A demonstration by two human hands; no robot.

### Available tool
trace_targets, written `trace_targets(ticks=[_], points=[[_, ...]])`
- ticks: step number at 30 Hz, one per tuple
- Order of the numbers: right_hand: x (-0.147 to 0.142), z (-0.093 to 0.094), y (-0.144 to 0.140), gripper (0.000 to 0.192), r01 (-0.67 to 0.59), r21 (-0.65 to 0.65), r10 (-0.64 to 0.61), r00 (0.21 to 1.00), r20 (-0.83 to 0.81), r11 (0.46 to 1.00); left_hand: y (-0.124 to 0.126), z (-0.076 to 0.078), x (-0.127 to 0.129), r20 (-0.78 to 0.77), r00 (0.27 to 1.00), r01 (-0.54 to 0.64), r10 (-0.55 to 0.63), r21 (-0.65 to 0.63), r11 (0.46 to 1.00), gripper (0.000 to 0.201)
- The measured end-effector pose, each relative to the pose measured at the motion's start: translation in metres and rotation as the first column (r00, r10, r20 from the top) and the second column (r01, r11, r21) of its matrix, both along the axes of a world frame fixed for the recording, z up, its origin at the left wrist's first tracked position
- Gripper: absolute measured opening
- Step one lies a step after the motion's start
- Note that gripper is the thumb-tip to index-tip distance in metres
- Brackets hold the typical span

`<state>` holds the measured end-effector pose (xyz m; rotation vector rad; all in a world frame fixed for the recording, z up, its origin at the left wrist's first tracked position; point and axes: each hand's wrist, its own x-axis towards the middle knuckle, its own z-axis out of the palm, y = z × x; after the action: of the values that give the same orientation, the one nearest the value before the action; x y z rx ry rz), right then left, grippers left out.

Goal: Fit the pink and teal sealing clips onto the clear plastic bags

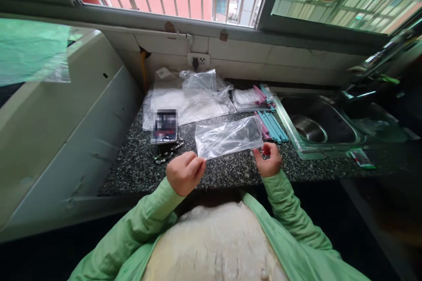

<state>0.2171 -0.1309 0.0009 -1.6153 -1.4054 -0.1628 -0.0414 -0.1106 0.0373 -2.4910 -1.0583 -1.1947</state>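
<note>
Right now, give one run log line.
left hand: pinching clear flat plastic bag | right hand: at bag's right end | bag: over speckled dark stone counter

At the middle of the frame, the flat bag (231, 137) is clear, glossy plastic with fine creases; the bag pile (201, 103) above it looks like thin, cloudier plastic film. The desk (227, 173) has a speckled, stone-like, faintly shiny finish. Right of centre, the turquoise strips (274, 126) look like smooth plastic. At right, the sink (329, 116) and bowl (310, 129) are shiny metal. Lower down, the green sleeves (145, 215) are matt, wrinkled cloth. Upper left, the green sheet (33, 48) is crinkled, translucent film.
</note>
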Motion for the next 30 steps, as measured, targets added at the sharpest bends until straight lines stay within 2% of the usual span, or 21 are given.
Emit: trace_targets(ticks=[3, 7, 11, 16, 21, 24, 27, 30], points=[[-0.005, -0.004, 0.006, 0.035, 0.121, -0.06, -0.114, 0.988, 0.1, 0.991, -0.006, 0.005, 0.007, -0.005, 0.999, 0.037, -0.037, -0.016, 0.999, 0.013], [-0.005, -0.002, 0.014, 0.024, 0.215, -0.069, -0.205, 0.969, 0.136, 0.974, -0.015, 0.011, 0.018, -0.036, 0.995, 0.096, -0.097, -0.009, 0.995, 0.016], [0.004, 0.005, 0.018, 0.013, 0.232, 0.0, -0.228, 0.956, 0.187, 0.973, -0.021, 0.015, 0.025, -0.032, 0.988, 0.151, -0.151, 0.002, 0.989, 0.018], [0.021, 0.016, 0.025, 0.018, 0.233, 0.157, -0.26, 0.948, 0.183, 0.96, -0.024, 0.027, 0.03, -0.013, 0.989, 0.149, -0.149, 0.007, 0.989, 0.019], [0.036, 0.032, 0.029, 0.007, 0.12, 0.259, -0.204, 0.923, 0.326, 0.958, -0.028, 0.043, 0.03, 0.038, 0.992, 0.119, -0.118, -0.009, 0.993, 0.02], [0.041, 0.044, 0.03, 0.006, 0.012, 0.324, -0.155, 0.895, 0.419, 0.946, -0.03, 0.045, 0.027, 0.046, 0.993, 0.108, -0.107, -0.009, 0.994, 0.017], [0.043, 0.058, 0.031, 0.009, -0.052, 0.287, -0.084, 0.894, 0.441, 0.957, -0.03, 0.043, 0.02, 0.047, 0.996, 0.081, -0.081, -0.01, 0.997, 0.013], [0.044, 0.071, 0.03, 0.012, -0.151, 0.166, 0.086, 0.933, 0.35, 0.974, -0.027, 0.04, 0.01, 0.041, 0.998, 0.05, -0.05, -0.013, 0.999, 0.011]])
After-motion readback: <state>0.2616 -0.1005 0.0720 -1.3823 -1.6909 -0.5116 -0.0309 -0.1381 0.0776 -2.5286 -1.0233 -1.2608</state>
